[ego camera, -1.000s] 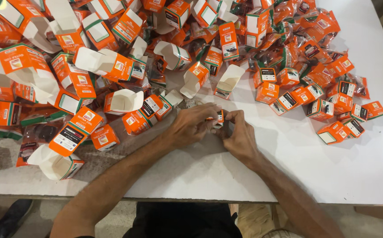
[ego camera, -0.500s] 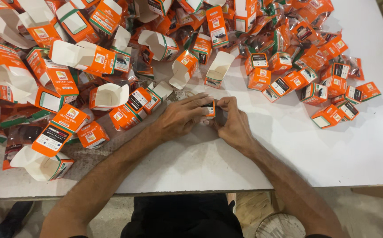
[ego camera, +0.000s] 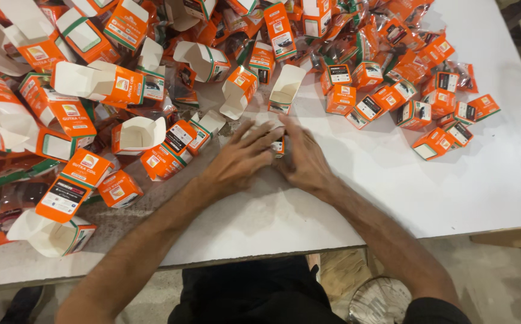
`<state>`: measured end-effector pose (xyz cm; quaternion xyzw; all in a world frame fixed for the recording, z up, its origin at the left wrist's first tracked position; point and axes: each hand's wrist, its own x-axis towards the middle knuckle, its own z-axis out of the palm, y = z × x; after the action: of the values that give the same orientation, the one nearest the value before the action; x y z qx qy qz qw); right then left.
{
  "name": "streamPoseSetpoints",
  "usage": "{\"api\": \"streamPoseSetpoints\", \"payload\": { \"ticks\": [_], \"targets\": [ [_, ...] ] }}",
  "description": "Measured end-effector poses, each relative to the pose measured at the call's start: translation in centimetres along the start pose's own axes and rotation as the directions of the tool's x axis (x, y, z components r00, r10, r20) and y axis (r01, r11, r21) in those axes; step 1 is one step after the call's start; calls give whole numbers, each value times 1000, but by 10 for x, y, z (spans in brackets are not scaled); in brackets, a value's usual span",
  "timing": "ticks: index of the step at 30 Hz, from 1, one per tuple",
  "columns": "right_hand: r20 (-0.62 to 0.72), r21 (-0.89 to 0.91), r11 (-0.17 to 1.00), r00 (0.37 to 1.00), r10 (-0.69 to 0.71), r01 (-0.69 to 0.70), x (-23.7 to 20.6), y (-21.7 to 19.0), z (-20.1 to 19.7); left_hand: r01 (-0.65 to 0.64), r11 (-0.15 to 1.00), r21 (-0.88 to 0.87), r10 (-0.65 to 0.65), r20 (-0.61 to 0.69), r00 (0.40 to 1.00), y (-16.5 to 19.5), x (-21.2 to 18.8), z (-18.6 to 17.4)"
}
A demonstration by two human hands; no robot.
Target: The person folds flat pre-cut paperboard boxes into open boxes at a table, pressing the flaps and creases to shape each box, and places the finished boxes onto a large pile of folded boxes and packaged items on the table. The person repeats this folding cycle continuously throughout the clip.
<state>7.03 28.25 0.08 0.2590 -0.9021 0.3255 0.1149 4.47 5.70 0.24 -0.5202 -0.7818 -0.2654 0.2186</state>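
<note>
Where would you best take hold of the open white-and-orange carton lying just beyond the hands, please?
Probably by its two long side walls, from above. The open carton lies on the white table with its mouth towards the hands and its flaps spread, so the flat sides are free. Sealed small boxes crowd its right; the left hand and right hand are cupped together over a small box.

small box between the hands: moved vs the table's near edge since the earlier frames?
Cannot tell. The camera shifts between frames; the small orange box sits between left hand and right hand, about as far from the table edge.
</note>
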Motion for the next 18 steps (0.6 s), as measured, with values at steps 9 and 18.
{"api": "streamPoseSetpoints", "payload": {
  "ticks": [9,18],
  "targets": [
    [-189,-665,737,982,-8,-122,19,77,-67,197,980,-24,-196,-264,944,4,12,6],
    [-338,-550,808,941,15,-211,5,66,-77,254,925,283,-261,-13,965,-41,73,53]
  ]
}}
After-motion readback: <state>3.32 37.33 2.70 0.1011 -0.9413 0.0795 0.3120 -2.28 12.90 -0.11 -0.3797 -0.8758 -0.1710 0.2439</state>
